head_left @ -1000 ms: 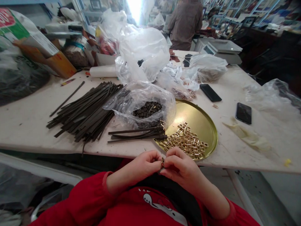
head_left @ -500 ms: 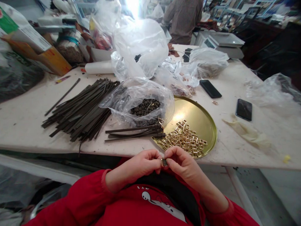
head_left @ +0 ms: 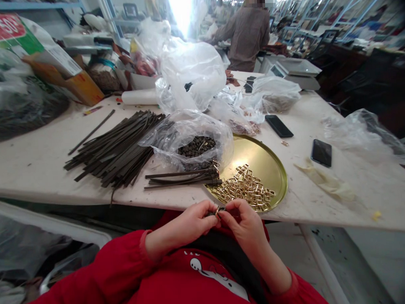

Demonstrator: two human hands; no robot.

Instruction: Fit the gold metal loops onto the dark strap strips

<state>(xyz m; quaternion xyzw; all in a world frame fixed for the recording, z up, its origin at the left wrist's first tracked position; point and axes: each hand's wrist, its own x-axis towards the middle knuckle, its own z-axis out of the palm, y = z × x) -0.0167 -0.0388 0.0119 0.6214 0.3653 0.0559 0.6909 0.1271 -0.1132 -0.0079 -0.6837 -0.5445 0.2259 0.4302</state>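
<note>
My left hand [head_left: 200, 217] and my right hand [head_left: 244, 219] meet in front of my body, just off the table's front edge. Between their pinched fingertips is a small gold buckle [head_left: 218, 211] with a dark strip piece at it. Just beyond, a round gold tray [head_left: 272, 163] holds a heap of gold buckles [head_left: 248, 189]. Left of the tray lie a few dark straps [head_left: 180, 178], their right ends over its rim. Behind them an open plastic bag [head_left: 158, 142] contains small dark pieces [head_left: 197, 146]. A large pile of dark straps [head_left: 118, 150] spreads farther left.
Two phones [head_left: 279, 126] [head_left: 321, 152] lie right of the tray, near a yellowish scrap [head_left: 326, 181] and plastic film [head_left: 364, 135]. Plastic bags [head_left: 195, 72] and an open carton [head_left: 83, 87] stand behind. A person [head_left: 248, 35] stands at the back.
The view has tilted up slightly. Between my fingertips, the buckle and dark piece have turned, and the buckle's gold frame now shows more clearly.
</note>
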